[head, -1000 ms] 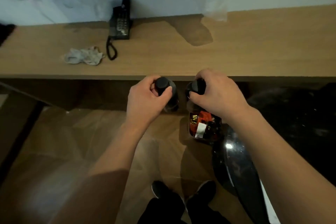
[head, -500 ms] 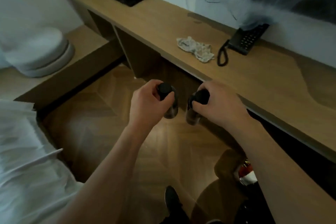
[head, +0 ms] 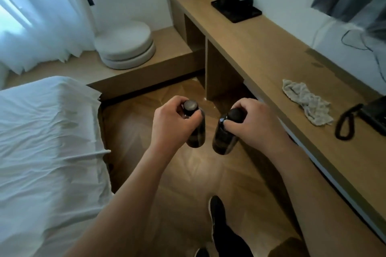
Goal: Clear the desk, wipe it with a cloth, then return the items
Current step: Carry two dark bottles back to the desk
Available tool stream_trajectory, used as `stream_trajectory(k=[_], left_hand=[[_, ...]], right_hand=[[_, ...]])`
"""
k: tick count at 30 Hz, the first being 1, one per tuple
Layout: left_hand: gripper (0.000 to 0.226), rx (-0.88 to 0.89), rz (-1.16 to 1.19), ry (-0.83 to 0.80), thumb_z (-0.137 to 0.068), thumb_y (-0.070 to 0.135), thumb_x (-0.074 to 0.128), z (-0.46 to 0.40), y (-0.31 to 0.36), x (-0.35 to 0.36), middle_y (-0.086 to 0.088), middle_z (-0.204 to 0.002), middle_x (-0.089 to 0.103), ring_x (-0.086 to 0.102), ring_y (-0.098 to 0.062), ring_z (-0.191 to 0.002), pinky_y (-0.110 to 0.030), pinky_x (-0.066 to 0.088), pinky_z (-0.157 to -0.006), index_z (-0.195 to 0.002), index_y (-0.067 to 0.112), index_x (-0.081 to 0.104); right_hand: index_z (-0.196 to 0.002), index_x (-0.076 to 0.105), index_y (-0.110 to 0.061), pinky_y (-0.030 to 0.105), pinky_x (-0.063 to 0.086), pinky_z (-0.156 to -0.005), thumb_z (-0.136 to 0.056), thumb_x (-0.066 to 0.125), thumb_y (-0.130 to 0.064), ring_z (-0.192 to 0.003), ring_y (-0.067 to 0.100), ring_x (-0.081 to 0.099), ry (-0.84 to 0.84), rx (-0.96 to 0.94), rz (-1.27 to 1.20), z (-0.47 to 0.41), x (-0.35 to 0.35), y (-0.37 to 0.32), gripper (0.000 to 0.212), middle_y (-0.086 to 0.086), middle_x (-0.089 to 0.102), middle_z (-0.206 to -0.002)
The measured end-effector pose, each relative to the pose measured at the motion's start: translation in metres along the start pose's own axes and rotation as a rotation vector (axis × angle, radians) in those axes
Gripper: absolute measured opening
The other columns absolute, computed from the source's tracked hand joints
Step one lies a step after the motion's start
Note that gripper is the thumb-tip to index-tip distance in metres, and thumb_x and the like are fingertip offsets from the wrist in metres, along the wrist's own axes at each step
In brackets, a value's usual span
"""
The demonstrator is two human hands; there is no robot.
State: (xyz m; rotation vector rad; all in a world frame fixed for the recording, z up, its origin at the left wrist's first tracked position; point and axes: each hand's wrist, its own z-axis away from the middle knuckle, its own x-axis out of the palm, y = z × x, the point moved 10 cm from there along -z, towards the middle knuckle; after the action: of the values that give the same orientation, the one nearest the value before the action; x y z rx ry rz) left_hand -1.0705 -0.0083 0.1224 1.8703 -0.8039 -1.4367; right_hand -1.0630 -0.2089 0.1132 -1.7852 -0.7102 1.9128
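My left hand point(head: 169, 123) grips the neck of a dark bottle point(head: 196, 133) that hangs over the wooden floor. My right hand point(head: 257, 123) grips a second dark bottle point(head: 224, 140) the same way, just to its right. Both bottles have dark round caps and hang apart from each other, left of the long wooden desk point(head: 261, 54). A crumpled grey cloth point(head: 309, 104) lies on the desk to the right of my right hand. A black telephone point(head: 373, 115) with a coiled cord sits beyond the cloth at the right edge.
A black tray point(head: 237, 9) with a tissue box stands at the desk's far end. A white bed point(head: 46, 142) fills the left side. A round white cushion seat point(head: 127, 45) sits on a raised wooden step by the curtain. My dark shoe point(head: 216, 213) is on the floor below.
My view has swung to the left, from facing the desk to looking along it toward the bed and window. Both hands still hold their bottles.
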Motion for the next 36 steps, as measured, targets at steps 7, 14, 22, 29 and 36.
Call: stream_trajectory(k=[7, 14, 22, 29, 36], left_hand=[[0.02, -0.041, -0.058, 0.157, -0.082, 0.026, 0.079, -0.084, -0.002, -0.03, 0.013, -0.078, 0.062, 0.057, 0.007, -0.072, -0.006, 0.043, -0.06, -0.098, 0.024, 0.067], [0.022, -0.049, -0.073, 0.264, -0.081, 0.028, 0.078, -0.167, -0.013, -0.052, 0.013, -0.077, 0.062, 0.058, 0.0, -0.07, -0.009, 0.043, -0.059, -0.1, 0.021, 0.069], [0.02, -0.064, -0.049, 0.314, -0.081, 0.025, 0.077, -0.279, -0.058, -0.07, 0.014, -0.073, 0.06, 0.056, 0.005, -0.066, -0.006, 0.04, -0.057, -0.098, 0.017, 0.071], [0.016, -0.021, -0.042, 0.284, -0.078, 0.024, 0.079, -0.401, -0.102, -0.104, 0.015, -0.063, 0.055, 0.051, 0.001, -0.059, -0.009, 0.038, -0.055, -0.09, 0.021, 0.069], [0.019, -0.014, -0.014, 0.257, -0.079, 0.026, 0.076, -0.519, -0.139, -0.126, 0.012, -0.075, 0.063, 0.058, 0.001, -0.069, -0.008, 0.043, -0.06, -0.096, 0.019, 0.069]], right_hand=[[-0.094, 0.058, -0.031, 0.022, 0.049, -0.069, -0.077, 0.076, -0.036, -0.083, 0.005, 0.057, -0.051, -0.103, -0.071, -0.105, -0.005, -0.015, 0.025, -0.014, 0.057, -0.089], [-0.093, 0.057, -0.032, 0.021, 0.045, -0.064, -0.077, 0.076, -0.038, -0.081, 0.004, 0.054, -0.064, -0.22, -0.062, -0.2, -0.009, -0.055, 0.026, -0.016, 0.055, -0.088], [-0.089, 0.059, -0.031, 0.03, 0.057, -0.07, -0.075, 0.074, -0.042, -0.078, 0.005, 0.058, -0.067, -0.271, -0.056, -0.32, 0.02, -0.1, 0.023, -0.015, 0.059, -0.084], [-0.092, 0.059, -0.03, 0.029, 0.057, -0.071, -0.074, 0.076, -0.04, -0.08, 0.007, 0.058, -0.047, -0.278, -0.037, -0.442, 0.037, -0.154, 0.026, -0.015, 0.059, -0.085], [-0.094, 0.06, -0.03, 0.031, 0.058, -0.073, -0.074, 0.077, -0.036, -0.084, 0.009, 0.059, -0.03, -0.258, -0.073, -0.555, 0.052, -0.196, 0.027, -0.013, 0.06, -0.088]])
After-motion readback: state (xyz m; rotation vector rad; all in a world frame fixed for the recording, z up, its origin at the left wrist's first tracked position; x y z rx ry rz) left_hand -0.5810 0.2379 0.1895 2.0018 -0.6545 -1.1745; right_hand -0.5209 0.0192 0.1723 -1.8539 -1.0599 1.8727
